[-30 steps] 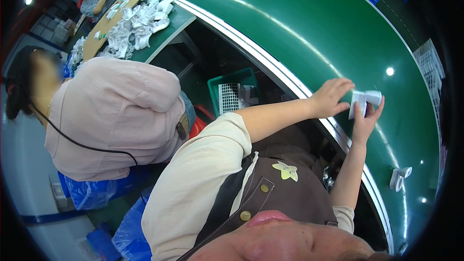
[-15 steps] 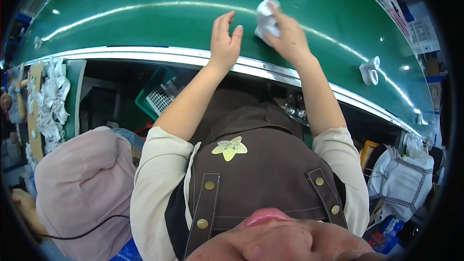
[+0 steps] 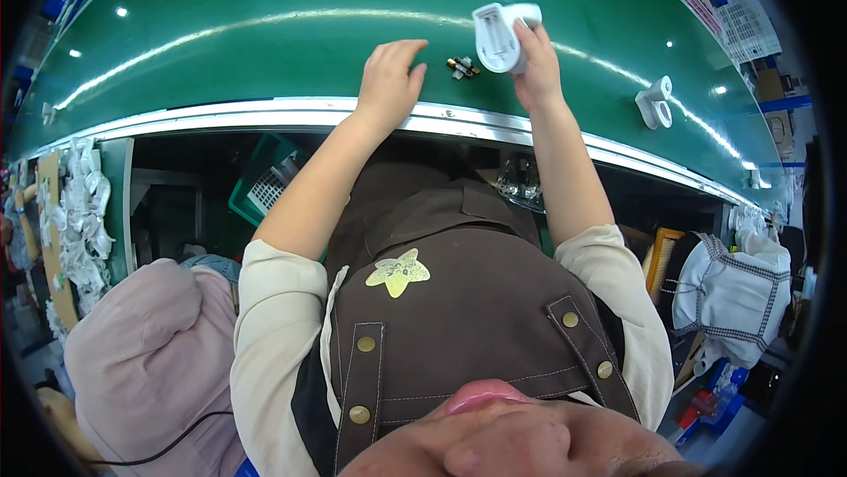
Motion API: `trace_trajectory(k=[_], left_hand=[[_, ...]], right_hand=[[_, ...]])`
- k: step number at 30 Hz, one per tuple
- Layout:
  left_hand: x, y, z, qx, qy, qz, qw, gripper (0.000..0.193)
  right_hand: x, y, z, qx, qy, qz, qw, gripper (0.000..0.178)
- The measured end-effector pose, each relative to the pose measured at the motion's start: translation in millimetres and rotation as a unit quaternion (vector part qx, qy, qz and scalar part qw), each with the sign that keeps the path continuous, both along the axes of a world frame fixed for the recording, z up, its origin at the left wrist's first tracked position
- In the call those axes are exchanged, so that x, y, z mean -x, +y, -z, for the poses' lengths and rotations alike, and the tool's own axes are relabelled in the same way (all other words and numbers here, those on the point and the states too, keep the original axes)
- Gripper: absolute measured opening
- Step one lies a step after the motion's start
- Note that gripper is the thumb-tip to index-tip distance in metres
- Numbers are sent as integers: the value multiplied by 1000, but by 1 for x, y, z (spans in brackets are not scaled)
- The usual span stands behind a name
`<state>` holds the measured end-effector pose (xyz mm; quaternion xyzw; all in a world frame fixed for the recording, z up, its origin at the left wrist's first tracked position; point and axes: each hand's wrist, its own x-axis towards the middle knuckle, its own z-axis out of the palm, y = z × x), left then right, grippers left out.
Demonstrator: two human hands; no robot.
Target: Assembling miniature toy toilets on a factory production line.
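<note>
Now that likely batteries [image 3: 461,67] have come into view on the bench [image 3: 265,58], seemingly out of the white device [image 3: 503,55], your right grip [image 3: 538,71] holds it beside them, recess [image 3: 493,27] exposed; your left grip [image 3: 391,82] hovers open.

We're standing in a factory assembly shop: a long green worktop [image 3: 291,53] edged in metal, a white device [image 3: 496,41] in hand and a similar unit [image 3: 655,108] farther along, a co-worker [image 3: 146,345] close by, and heaped white pieces [image 3: 86,199], probably plastic parts.
</note>
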<state>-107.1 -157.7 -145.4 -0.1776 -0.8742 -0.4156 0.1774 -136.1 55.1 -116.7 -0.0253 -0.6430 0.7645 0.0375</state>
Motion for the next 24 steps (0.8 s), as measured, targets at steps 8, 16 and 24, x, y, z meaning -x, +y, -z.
trace_trajectory(k=[8,16,24], left_hand=[[13,47,-7,285,123,172,935,35],[18,58,-17,359,42,156,919,27],[11,55,-32,-103,-223,118,962,19]], right_hand=[[-40,16,33,232,-50,-19,971,49],[-43,12,31,249,-22,-23,968,48],[-46,9,29,228,21,-49,972,44]])
